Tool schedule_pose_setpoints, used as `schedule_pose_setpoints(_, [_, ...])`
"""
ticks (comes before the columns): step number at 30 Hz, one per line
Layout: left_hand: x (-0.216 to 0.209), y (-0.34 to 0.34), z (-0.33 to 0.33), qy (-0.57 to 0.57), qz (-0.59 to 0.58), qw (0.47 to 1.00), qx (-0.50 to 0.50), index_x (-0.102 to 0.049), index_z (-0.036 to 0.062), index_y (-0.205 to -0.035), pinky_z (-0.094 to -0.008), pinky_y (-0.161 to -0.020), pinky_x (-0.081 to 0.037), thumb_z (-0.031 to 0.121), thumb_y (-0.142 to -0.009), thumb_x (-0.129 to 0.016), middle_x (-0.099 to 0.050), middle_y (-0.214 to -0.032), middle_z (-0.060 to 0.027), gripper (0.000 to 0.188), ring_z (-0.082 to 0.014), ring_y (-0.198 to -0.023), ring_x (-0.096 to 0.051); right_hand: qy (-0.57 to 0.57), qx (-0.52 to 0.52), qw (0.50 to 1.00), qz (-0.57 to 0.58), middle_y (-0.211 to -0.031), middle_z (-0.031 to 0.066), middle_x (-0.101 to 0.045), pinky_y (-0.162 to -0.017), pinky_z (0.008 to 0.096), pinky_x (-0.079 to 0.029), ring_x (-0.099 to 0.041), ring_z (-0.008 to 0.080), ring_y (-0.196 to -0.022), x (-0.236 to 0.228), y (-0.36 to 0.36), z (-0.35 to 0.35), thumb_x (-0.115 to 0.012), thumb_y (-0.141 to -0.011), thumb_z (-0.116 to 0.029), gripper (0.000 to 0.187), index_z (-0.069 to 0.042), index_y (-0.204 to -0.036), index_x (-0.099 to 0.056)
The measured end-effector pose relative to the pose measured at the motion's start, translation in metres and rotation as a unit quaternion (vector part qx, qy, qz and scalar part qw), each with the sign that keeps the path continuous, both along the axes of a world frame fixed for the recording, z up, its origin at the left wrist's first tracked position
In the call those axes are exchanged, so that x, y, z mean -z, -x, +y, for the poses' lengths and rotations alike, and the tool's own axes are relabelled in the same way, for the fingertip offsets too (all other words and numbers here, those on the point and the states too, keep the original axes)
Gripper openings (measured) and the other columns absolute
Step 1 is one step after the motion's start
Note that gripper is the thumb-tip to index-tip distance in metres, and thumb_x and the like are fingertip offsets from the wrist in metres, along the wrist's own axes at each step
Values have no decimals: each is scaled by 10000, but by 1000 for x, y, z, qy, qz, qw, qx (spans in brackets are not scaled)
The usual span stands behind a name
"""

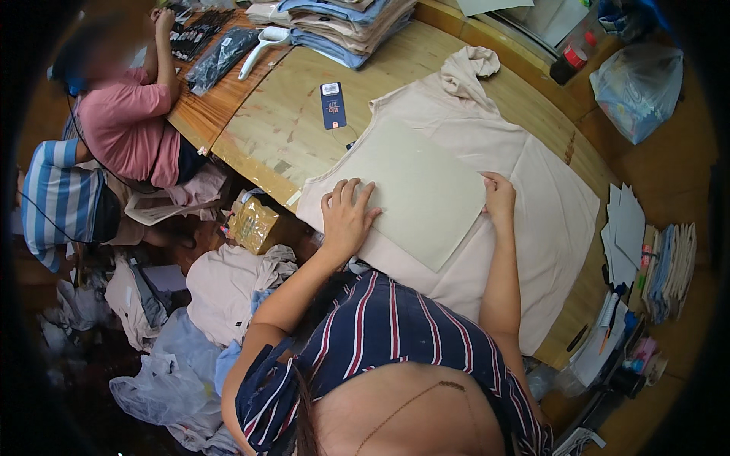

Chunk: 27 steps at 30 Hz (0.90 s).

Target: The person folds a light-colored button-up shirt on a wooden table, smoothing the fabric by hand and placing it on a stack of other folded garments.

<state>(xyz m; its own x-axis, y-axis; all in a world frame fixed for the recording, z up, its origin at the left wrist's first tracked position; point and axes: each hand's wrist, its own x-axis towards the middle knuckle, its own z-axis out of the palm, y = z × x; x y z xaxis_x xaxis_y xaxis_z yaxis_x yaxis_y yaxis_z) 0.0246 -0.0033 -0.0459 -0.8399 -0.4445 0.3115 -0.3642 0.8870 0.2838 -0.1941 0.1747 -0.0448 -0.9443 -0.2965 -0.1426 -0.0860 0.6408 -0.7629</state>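
A pale beige shirt [532,175] lies spread over the wooden table, one sleeve bunched at the far end. On top of it rests a flat grey-green cardboard sheet [418,190], set at a slant. My left hand [347,216] lies with fingers spread at the sheet's left edge, partly on the shirt. At the right corner of the sheet, my right hand [498,199] pinches the edge between thumb and fingers. A dark blue hang tag [333,105] on a string lies on the table just past the shirt's left side.
Folded shirts [350,23] are stacked at the far side, near a white-handled tool [262,52]. A person in pink [133,114] works at the far left. Loose garments [228,292] and plastic bags [167,380] fill the lower left. Cards [623,228] and a fabric stack [671,270] stand right.
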Motion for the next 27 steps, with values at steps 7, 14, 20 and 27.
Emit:
schedule_pose_setpoints(7, [18, 6, -4, 2, -2, 1000, -8, -471, 101, -1116, -436, -848, -283, 312, -735, -562, -427, -1144, -115, 444, -282, -1091, -365, 28, -5, 1000, 6, -619, 59, -566, -344, 261, -399, -479, 127, -375, 12, 5, -2, -477, -797, -77, 177, -34, -913, -603])
schedule_pose_setpoints(14, [19, 3, -4, 22, -18, 999, -22, -475, 91, -1112, -422, -873, -274, 277, -746, -557, -422, -1156, -119, 419, -286, -1095, -362, 44, 7, 999, -28, -619, 71, -571, -360, 258, -400, -491, 128, -399, 8, -2, -7, -483, -800, -87, 172, -27, -927, -584])
schedule_pose_setpoints(20, [7, 11, -5, 27, -70, 997, -32, -504, 89, -1033, -416, -855, -278, 243, -742, -562, -446, -1109, -104, 334, -284, -1072, -373, -50, -11, 999, 12, -827, 170, -598, -656, 381, -454, -580, 298, -745, 7, 13, 16, -505, -801, -182, 213, -68, -969, -567])
schedule_pose_setpoints(27, [6, 143, -62, 10, 12, 999, 50, -575, 58, -839, -383, -695, -378, 113, -715, -534, -542, -829, -110, 142, -286, -811, -484, -206, 305, 903, 222, -881, 118, -606, -703, 355, -444, -568, 287, -814, 23, 180, 240, -478, -786, -141, 217, -71, -964, -581])
